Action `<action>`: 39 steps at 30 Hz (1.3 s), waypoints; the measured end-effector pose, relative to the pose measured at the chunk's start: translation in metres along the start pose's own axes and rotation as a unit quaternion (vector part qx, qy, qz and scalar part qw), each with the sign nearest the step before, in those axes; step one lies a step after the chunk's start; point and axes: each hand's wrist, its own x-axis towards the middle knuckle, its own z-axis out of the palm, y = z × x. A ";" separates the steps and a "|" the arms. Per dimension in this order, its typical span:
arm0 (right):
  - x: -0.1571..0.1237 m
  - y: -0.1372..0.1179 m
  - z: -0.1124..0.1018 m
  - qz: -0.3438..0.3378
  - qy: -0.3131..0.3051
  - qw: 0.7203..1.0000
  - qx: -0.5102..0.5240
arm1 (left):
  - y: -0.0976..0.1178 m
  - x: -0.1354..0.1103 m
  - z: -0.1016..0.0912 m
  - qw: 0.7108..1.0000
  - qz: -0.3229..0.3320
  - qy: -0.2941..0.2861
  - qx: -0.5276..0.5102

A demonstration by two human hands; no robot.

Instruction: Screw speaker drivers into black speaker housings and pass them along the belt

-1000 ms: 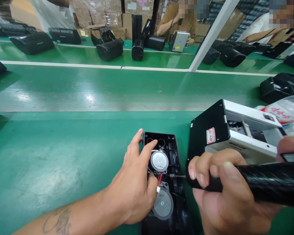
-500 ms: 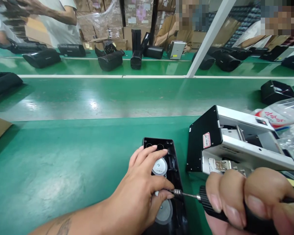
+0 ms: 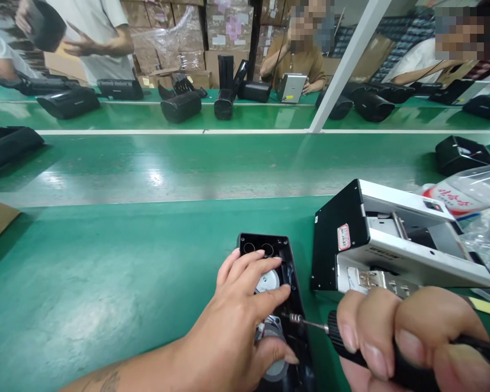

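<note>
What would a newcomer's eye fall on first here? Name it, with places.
Probably the right hand, large at lower right, gripping a black screwdriver. Next, the left hand, spread over an open black casing at bottom centre. Beyond the right hand stands a black-and-white machine.

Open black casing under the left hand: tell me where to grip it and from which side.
Probably best on the casing by both long edges at the far end, from above: it lies flat, open side up, long and narrow, with a raised rim to pinch. The screwdriver crosses its right edge closer in, so the far end looks freer.
</note>
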 end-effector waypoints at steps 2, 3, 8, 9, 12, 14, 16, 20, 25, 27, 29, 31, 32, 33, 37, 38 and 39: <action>0.007 -0.002 0.005 0.007 -0.003 1.000 -0.004 | -0.001 -0.001 0.001 1.000 -0.004 0.003 0.002; 0.010 -0.002 0.008 0.011 -0.003 1.000 -0.008 | -0.002 -0.002 0.002 1.000 -0.005 0.006 0.000; 0.014 0.008 0.022 0.028 0.047 0.998 -0.041 | -0.003 -0.005 0.006 1.000 0.002 0.022 -0.014; 0.013 0.010 0.024 0.025 0.068 0.996 -0.049 | -0.003 -0.005 0.006 1.000 0.003 0.025 -0.016; 0.010 0.016 0.029 0.029 0.109 0.991 -0.068 | -0.003 -0.005 0.005 0.999 0.003 0.028 -0.017; 0.010 0.018 0.030 0.041 0.099 0.991 -0.082 | -0.002 -0.004 0.005 0.999 0.000 0.028 -0.017; 0.009 0.019 0.031 0.045 0.084 0.991 -0.097 | -0.001 -0.004 0.004 1.000 -0.004 0.024 -0.015; 0.007 0.024 0.030 0.047 0.076 0.991 -0.100 | 0.000 -0.002 0.004 1.000 -0.006 0.026 -0.015; 0.001 0.026 0.026 0.042 0.049 0.996 -0.063 | 0.000 0.000 0.004 0.999 -0.007 0.023 -0.021; -0.001 0.026 0.024 0.042 0.019 0.996 -0.071 | 0.000 -0.001 0.004 0.999 -0.006 0.025 -0.025; -0.003 0.026 0.021 0.043 -0.008 0.995 -0.089 | -0.001 -0.002 0.006 0.999 -0.003 0.031 -0.029; -0.004 0.028 0.017 0.024 -0.038 0.993 -0.109 | -0.001 -0.003 0.007 0.999 -0.001 0.036 -0.033; -0.005 0.030 0.016 0.010 -0.053 0.992 -0.117 | -0.001 -0.004 0.007 0.999 -0.001 0.036 -0.034; -0.006 0.031 0.015 -0.004 -0.066 0.990 -0.125 | -0.001 -0.004 0.007 0.999 -0.001 0.037 -0.036; -0.009 0.036 0.015 -0.032 -0.059 0.986 -0.153 | -0.001 -0.004 0.007 0.999 -0.008 0.033 -0.038; -0.009 0.036 0.016 -0.041 -0.045 0.987 -0.152 | -0.001 -0.004 0.007 0.999 -0.007 0.031 -0.037; -0.009 0.037 0.017 -0.050 -0.034 0.987 -0.148 | 0.000 -0.004 0.008 0.999 -0.005 0.032 -0.034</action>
